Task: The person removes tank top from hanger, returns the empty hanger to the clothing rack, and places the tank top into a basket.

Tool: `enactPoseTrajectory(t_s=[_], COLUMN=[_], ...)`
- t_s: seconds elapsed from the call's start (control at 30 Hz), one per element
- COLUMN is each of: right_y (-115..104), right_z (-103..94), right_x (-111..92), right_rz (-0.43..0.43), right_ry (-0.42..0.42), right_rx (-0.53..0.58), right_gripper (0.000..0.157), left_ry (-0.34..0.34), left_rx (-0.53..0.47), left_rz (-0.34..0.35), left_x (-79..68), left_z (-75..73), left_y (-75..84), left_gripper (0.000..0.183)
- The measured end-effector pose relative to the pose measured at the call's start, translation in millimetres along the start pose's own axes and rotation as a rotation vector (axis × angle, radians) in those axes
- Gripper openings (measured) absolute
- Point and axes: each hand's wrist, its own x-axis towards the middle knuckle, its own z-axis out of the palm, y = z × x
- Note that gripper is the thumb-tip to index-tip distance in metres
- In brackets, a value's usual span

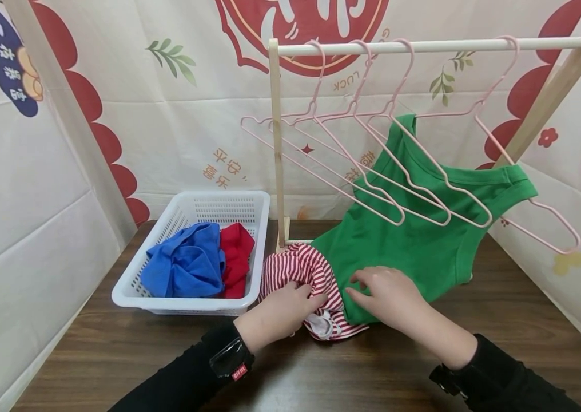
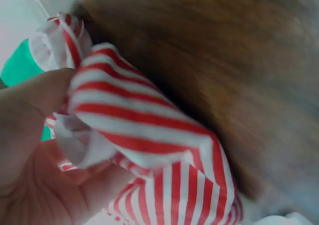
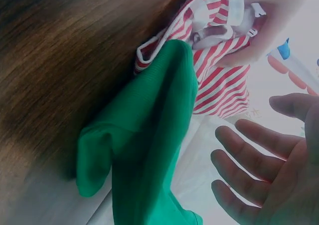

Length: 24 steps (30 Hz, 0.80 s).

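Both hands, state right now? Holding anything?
Left hand: closed, holding the red-and-white striped garment.
Right hand: open, holding nothing, near the green top.

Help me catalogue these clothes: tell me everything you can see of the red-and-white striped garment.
The striped garment has narrow red and white stripes and looks like soft, thin fabric. It is bunched and folded on the brown table, so its full cut cannot be told. Whitish fabric shows in a rumpled opening at its near side. It sits between the white basket and the green top, whose lower part overlaps it in view. The left hand pinches it.
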Motion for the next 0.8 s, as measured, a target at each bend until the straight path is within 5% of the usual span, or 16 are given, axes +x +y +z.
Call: enactPoseTrajectory(t_s=[0.2, 0.53, 0.8], right_y=[4, 7, 4], right_z=[-7.0, -30.8, -46.8], right_x=[-1, 1, 10], right_rz=[0.004, 0.026, 0.035], right_ry=[0.066, 0.117, 0.133], right_rx=[0.001, 0.028, 0.047], right_gripper=[0.013, 0.016, 0.021], left_ry=[0.110, 0.286, 0.363], left_rx=[-0.119, -0.440, -0.653], left_rz=[0.008, -0.166, -0.294], left_x=[0.8, 2.6, -4.1], left_z=[-9.4, -43.3, -81.1], left_y=[6.4, -11.3, -32.2], left_gripper=[0.043, 0.042, 0.046])
